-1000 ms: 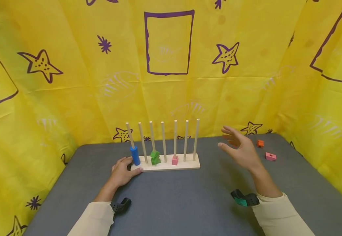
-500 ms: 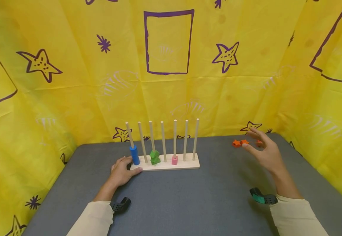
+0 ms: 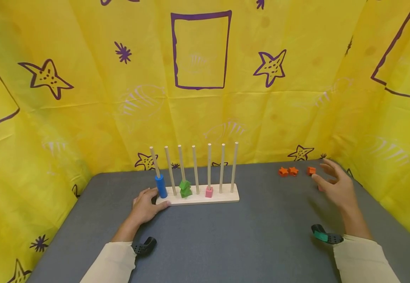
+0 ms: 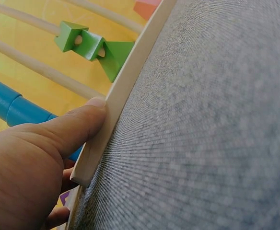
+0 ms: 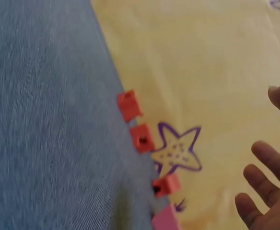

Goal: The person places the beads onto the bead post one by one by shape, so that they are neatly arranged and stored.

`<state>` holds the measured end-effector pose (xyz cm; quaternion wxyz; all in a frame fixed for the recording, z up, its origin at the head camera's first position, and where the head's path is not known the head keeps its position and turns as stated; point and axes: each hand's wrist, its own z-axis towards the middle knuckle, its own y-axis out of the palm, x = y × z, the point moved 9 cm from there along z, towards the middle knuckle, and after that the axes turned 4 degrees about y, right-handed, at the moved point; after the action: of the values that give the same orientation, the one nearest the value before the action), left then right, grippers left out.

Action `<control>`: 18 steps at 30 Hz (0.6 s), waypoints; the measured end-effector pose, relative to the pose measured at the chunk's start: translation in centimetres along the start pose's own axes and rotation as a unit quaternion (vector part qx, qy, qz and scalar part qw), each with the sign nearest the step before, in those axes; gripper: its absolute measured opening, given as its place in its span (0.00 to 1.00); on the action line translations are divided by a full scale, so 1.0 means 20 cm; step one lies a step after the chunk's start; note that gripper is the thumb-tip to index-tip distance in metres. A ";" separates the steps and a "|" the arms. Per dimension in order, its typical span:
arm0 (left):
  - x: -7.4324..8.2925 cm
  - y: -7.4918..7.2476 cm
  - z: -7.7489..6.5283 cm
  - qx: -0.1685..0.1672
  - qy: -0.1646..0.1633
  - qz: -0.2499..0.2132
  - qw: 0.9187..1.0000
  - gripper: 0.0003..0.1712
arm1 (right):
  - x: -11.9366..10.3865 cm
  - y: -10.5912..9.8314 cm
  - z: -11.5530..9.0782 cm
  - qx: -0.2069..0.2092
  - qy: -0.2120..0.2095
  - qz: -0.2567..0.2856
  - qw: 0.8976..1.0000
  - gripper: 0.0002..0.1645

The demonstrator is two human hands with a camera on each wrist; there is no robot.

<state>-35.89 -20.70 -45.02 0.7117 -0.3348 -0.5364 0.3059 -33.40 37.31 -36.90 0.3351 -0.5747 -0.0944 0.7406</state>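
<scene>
My left hand (image 3: pixel 145 206) holds the left end of a wooden peg board (image 3: pixel 224 198), thumb on the front edge and fingers behind. Several upright pegs stand on the board. Stacked blue cylinders (image 3: pixel 161 186) fill the lower part of the leftmost peg. Green angular blocks (image 3: pixel 185 189) sit on the third peg, and a pink block (image 3: pixel 209 192) on the fifth. My right hand (image 3: pixel 340 189) hovers at the far right with fingers spread and nothing held. Beside its thumb, another pink block (image 5: pixel 166 219) is mostly hidden in the head view.
Two orange star-shaped beads (image 3: pixel 293 171) lie side by side near the table's back edge. A third orange piece (image 3: pixel 311 170) lies right of them, close to my right hand. A yellow patterned cloth (image 3: pixel 205 114) rises behind the grey table (image 3: pixel 219 243).
My right hand has moved to the right, past the orange pieces and over towards the loose pink block. The orange stars have come into view. My left hand stays on the board.
</scene>
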 end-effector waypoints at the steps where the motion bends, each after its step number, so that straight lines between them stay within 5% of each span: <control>1: 0.00 0.00 0.00 0.000 0.000 -0.001 1.000 0.37 | 0.03 -0.01 0.00 -0.002 0.005 0.000 1.000 0.39; 12: 0.00 -0.01 -0.01 -0.002 -0.007 0.000 1.000 0.37 | 0.30 -0.02 -0.01 -0.035 0.114 0.009 0.993 0.50; 18: 0.01 -0.01 -0.01 -0.003 -0.007 0.000 1.000 0.38 | 0.38 0.00 -0.02 -0.065 0.132 -0.018 0.989 0.51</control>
<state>-35.65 -20.73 -44.88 0.7072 -0.3348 -0.5419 0.3067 -33.91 41.77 -43.07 0.3195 -0.6865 -0.1073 0.6443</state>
